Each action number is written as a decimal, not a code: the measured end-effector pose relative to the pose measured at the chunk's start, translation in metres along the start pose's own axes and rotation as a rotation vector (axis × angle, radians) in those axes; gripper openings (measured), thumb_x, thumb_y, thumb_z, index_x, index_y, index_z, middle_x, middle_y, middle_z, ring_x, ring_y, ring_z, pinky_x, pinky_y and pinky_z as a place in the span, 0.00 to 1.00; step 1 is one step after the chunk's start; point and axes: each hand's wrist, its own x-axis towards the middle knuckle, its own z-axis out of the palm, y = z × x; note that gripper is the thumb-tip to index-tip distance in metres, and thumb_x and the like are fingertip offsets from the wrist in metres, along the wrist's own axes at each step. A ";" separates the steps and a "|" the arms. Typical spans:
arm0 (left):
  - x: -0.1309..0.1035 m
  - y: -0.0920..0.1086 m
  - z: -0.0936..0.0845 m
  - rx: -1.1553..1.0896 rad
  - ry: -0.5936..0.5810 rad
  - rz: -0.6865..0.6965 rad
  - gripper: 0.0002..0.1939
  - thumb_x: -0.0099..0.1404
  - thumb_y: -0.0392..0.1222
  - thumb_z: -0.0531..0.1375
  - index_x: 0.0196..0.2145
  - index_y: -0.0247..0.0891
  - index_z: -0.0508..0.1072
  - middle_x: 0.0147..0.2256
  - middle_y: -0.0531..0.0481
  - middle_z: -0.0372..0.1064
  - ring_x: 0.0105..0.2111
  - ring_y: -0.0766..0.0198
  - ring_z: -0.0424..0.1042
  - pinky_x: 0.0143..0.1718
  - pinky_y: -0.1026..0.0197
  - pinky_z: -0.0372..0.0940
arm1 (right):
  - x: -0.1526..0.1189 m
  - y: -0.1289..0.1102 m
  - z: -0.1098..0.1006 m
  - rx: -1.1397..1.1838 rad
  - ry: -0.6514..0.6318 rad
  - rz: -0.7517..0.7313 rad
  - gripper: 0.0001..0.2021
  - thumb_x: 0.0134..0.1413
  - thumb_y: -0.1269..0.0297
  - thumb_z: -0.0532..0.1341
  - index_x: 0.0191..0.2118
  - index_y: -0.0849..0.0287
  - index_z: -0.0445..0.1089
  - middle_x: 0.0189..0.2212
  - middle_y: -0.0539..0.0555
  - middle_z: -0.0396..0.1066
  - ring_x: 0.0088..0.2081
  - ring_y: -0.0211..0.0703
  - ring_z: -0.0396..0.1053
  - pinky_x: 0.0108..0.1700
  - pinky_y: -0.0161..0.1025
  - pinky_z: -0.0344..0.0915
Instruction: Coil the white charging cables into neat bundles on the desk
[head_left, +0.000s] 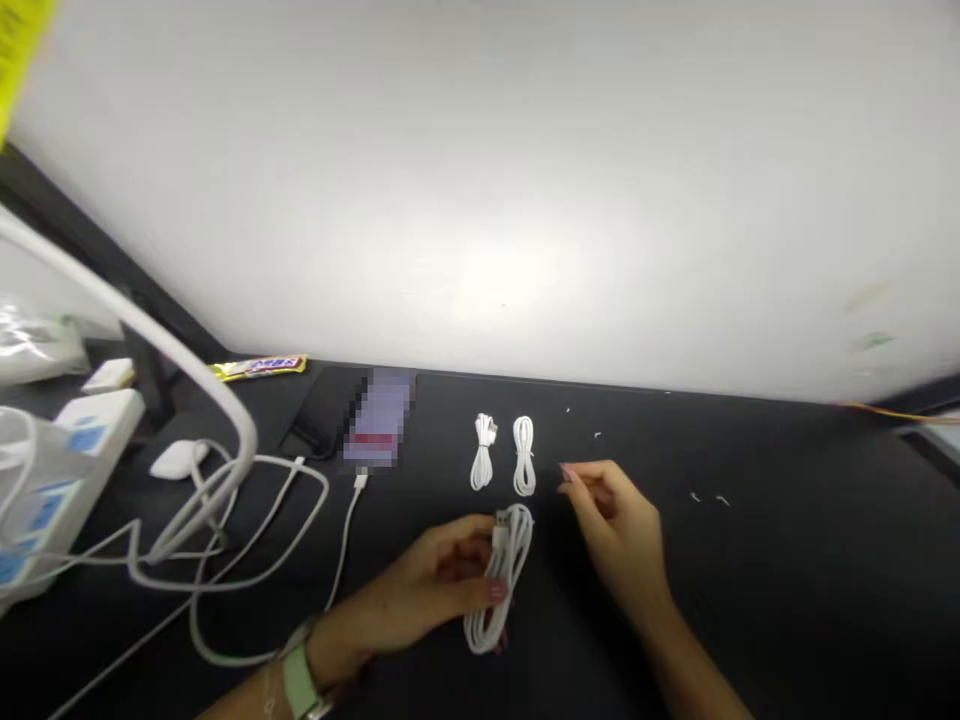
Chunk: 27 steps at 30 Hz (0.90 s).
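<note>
My left hand [431,580] grips a coiled white USB cable [517,550] between thumb and fingers, its metal plug pointing up beside the loops. Just beyond it, two more white cable bundles lie side by side on the black table: the left bundle [482,455], tied round its middle with a plug showing, and the right bundle [524,455]. My right hand [622,530] is to the right of the bundles, apart from them, with thumb and forefinger pinched together. Whatever may be between those fingertips is too small to make out.
A phone [381,415] with a cable plugged in lies left of the bundles. Loose white cables [247,580] loop across the left, near a power strip [97,430], a white earbud case [178,459] and a yellow snack bar [262,367]. Tiny white scraps [722,500] dot the black table [787,580].
</note>
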 end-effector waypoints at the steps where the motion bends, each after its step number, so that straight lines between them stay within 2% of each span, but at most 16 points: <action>1: 0.000 0.000 0.000 -0.005 0.012 0.019 0.20 0.56 0.41 0.65 0.47 0.38 0.68 0.31 0.52 0.66 0.25 0.69 0.69 0.28 0.64 0.68 | 0.004 0.003 -0.003 -0.056 0.020 -0.002 0.12 0.54 0.56 0.58 0.33 0.60 0.70 0.25 0.53 0.72 0.22 0.39 0.66 0.25 0.35 0.60; 6: 0.000 0.001 -0.002 -0.030 0.101 0.066 0.21 0.59 0.43 0.63 0.49 0.40 0.65 0.31 0.53 0.65 0.26 0.67 0.70 0.29 0.60 0.69 | 0.020 0.023 -0.013 -0.351 0.088 -0.118 0.14 0.54 0.56 0.56 0.31 0.60 0.73 0.25 0.53 0.71 0.20 0.39 0.63 0.28 0.38 0.61; 9: 0.000 0.000 -0.004 -0.050 0.147 0.051 0.19 0.62 0.45 0.59 0.50 0.40 0.64 0.31 0.52 0.66 0.27 0.66 0.71 0.30 0.60 0.69 | 0.024 0.034 -0.014 -0.449 0.069 -0.154 0.14 0.54 0.57 0.55 0.32 0.60 0.75 0.27 0.54 0.71 0.21 0.39 0.63 0.28 0.39 0.61; 13: 0.002 -0.002 -0.006 -0.054 0.186 0.068 0.19 0.62 0.48 0.59 0.49 0.39 0.65 0.30 0.51 0.66 0.26 0.66 0.71 0.29 0.59 0.69 | 0.024 0.035 -0.013 -0.439 0.105 -0.166 0.14 0.53 0.59 0.57 0.39 0.62 0.73 0.31 0.56 0.71 0.20 0.38 0.62 0.28 0.40 0.63; 16: 0.003 -0.004 -0.007 -0.052 0.204 0.097 0.19 0.62 0.48 0.59 0.48 0.38 0.65 0.31 0.50 0.67 0.26 0.65 0.71 0.29 0.59 0.69 | 0.018 0.019 -0.010 -0.301 0.148 -0.217 0.16 0.55 0.61 0.56 0.47 0.63 0.69 0.35 0.58 0.70 0.20 0.36 0.60 0.28 0.39 0.63; 18: 0.004 -0.005 -0.007 -0.050 0.213 0.109 0.19 0.62 0.48 0.58 0.48 0.37 0.64 0.31 0.51 0.67 0.26 0.66 0.71 0.29 0.59 0.68 | 0.008 0.004 -0.004 -0.100 0.011 -0.217 0.14 0.57 0.59 0.56 0.45 0.61 0.70 0.32 0.55 0.69 0.24 0.38 0.63 0.25 0.36 0.61; 20: 0.004 -0.004 -0.006 -0.018 0.222 0.116 0.19 0.63 0.48 0.57 0.49 0.37 0.64 0.31 0.50 0.67 0.26 0.66 0.71 0.31 0.60 0.68 | -0.005 -0.010 0.007 0.098 -0.250 -0.140 0.13 0.58 0.57 0.55 0.40 0.60 0.71 0.29 0.54 0.69 0.22 0.36 0.61 0.23 0.34 0.60; 21: 0.004 -0.004 -0.004 0.015 0.228 0.120 0.18 0.64 0.48 0.56 0.49 0.36 0.64 0.32 0.50 0.67 0.26 0.66 0.71 0.31 0.60 0.67 | -0.012 -0.014 0.013 0.162 -0.335 -0.100 0.13 0.59 0.57 0.56 0.38 0.60 0.71 0.29 0.53 0.68 0.22 0.36 0.61 0.23 0.33 0.60; 23: 0.003 -0.002 -0.001 0.125 0.243 0.140 0.17 0.65 0.48 0.54 0.48 0.35 0.65 0.33 0.48 0.68 0.27 0.66 0.70 0.31 0.61 0.66 | -0.024 -0.019 0.025 0.280 -0.445 -0.037 0.12 0.58 0.56 0.57 0.37 0.60 0.69 0.26 0.51 0.67 0.23 0.36 0.62 0.24 0.33 0.60; 27: -0.002 0.001 0.005 0.522 0.299 0.266 0.15 0.68 0.45 0.50 0.47 0.35 0.68 0.36 0.46 0.70 0.32 0.64 0.69 0.35 0.63 0.63 | -0.038 -0.017 0.038 0.391 -0.463 0.017 0.11 0.58 0.56 0.57 0.33 0.59 0.64 0.25 0.50 0.66 0.25 0.37 0.65 0.26 0.33 0.63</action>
